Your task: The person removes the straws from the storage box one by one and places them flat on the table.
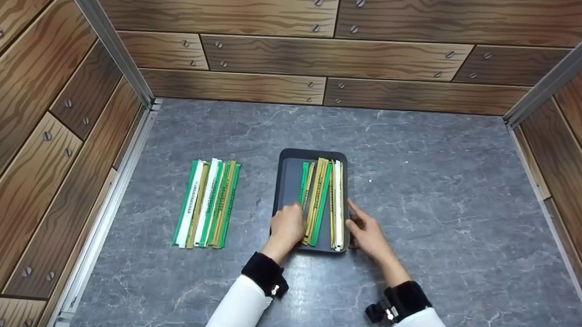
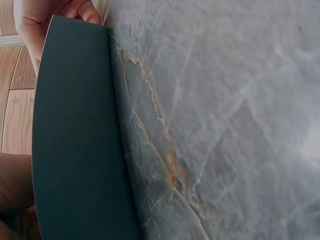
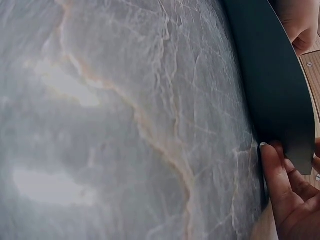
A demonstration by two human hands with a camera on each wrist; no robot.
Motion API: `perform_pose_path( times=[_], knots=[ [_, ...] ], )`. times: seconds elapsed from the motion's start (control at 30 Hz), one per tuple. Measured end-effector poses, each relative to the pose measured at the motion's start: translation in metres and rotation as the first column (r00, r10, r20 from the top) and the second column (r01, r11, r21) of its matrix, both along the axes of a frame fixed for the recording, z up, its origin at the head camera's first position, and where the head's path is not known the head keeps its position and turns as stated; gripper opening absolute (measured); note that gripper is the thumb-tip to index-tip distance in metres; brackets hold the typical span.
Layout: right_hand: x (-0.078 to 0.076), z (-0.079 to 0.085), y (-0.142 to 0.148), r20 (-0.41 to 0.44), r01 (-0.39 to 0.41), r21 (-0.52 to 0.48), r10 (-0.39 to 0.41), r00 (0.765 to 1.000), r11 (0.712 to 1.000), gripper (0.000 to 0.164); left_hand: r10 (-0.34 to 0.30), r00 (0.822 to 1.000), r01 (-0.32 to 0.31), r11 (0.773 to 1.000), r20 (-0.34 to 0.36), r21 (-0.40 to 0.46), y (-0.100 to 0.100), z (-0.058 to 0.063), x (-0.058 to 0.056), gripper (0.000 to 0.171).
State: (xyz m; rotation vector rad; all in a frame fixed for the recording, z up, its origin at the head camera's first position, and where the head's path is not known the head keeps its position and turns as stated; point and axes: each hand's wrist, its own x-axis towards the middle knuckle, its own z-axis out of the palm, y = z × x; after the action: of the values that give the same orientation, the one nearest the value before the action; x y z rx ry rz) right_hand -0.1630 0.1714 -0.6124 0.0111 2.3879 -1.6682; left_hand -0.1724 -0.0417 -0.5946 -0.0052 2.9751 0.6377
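On grey marble-patterned bench (image 1: 420,165): see shallow dark-grey rectangular tray (image 1: 290,176), probably light, stiff; best steadied by rim. Left of it, row of slim flat green, white and gold wrapped packets (image 1: 206,204); similar packets (image 1: 322,200) inside tray. Note right hand (image 1: 369,235) with fingers pinching tray's right side; left hand (image 1: 287,225) curled over inside, cannot tell whether holding any. Judge single packets light, slick, bendable; pinch mid-length.

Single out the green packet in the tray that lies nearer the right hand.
The green packet lying along the right side of the middle gold packets; the other green packet is farther left, partly hidden by the left hand.
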Motion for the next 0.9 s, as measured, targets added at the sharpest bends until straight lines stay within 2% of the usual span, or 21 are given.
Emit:
perform_pose_path(
  times=[0.2, 0.33, 0.5, 0.6, 0.7, 0.9],
  knots=[
    [-0.001, -0.001, 0.000, -0.010, 0.007, -0.005, -0.007, 1.000, 1.000, 0.055, 0.010, 1.000, -0.010, 0.999, 0.000, 0.044, -0.003, 0.001, -0.001, 0.006],
    [0.000, -0.001, -0.001, -0.015, -0.002, -0.002, 0.002, 1.000, 1.000, 0.055, 0.017, 1.000, -0.018, 0.999, 0.017, 0.041, -0.005, 0.002, -0.001, 0.016],
    [0.009, 0.030, -0.007, -0.010, -0.032, -0.001, 0.032, 0.999, 0.999, 0.054, 0.025, 0.999, -0.027, 0.994, 0.024, 0.107, -0.011, 0.007, -0.002, 0.053],
    [0.013, 0.045, -0.009, -0.020, -0.042, 0.024, 0.042, 0.999, 0.999, 0.053, 0.040, 0.999, -0.040, 0.984, 0.003, 0.172, -0.019, 0.017, -0.001, 0.066],
    [0.010, 0.037, -0.009, -0.026, -0.032, 0.027, 0.032, 0.999, 0.999, 0.053, 0.072, 0.997, -0.060, 0.970, -0.042, 0.235, -0.030, 0.029, 0.001, 0.069],
    [0.001, 0.006, -0.002, -0.022, -0.008, 0.011, 0.008, 1.000, 1.000, 0.054, 0.179, 0.977, -0.135, 0.943, -0.120, 0.304, -0.061, 0.046, 0.007, 0.066]
  ],
)
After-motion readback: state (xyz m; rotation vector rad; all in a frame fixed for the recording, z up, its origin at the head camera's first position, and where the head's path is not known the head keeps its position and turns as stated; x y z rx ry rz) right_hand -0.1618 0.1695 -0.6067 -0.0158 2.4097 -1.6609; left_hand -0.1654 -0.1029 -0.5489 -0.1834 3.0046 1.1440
